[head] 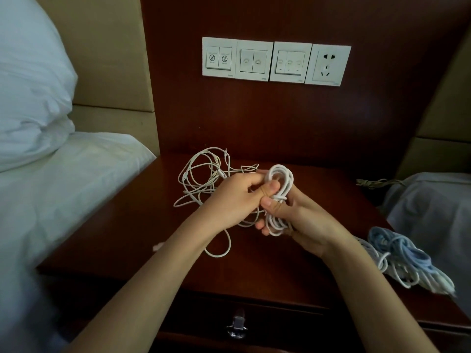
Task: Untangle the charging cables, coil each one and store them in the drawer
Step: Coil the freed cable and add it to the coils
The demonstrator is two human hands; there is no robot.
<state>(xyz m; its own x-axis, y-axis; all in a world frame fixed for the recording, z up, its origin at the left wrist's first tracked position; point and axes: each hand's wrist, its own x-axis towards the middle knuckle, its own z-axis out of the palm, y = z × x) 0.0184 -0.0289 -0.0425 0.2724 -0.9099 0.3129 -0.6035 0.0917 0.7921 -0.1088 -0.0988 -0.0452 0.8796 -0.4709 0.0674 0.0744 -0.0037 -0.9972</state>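
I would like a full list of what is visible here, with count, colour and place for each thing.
coiled cable: one, white, held above the nightstand
tangled cables: count unclear, white, loose heap at the back of the nightstand top
cable bundle: count unclear, light blue and white, right edge of the nightstand top
nightstand: one, dark red-brown wood, between two white beds
drawer: one, dark wood with a metal handle, nightstand front, looks closed
switch panels: three, white, wall panel above the nightstand
socket: one, white, right of the switch panels
pillow: one, white, left bed
left hand: pinches the coiled cable
right hand: grips the coiled cable
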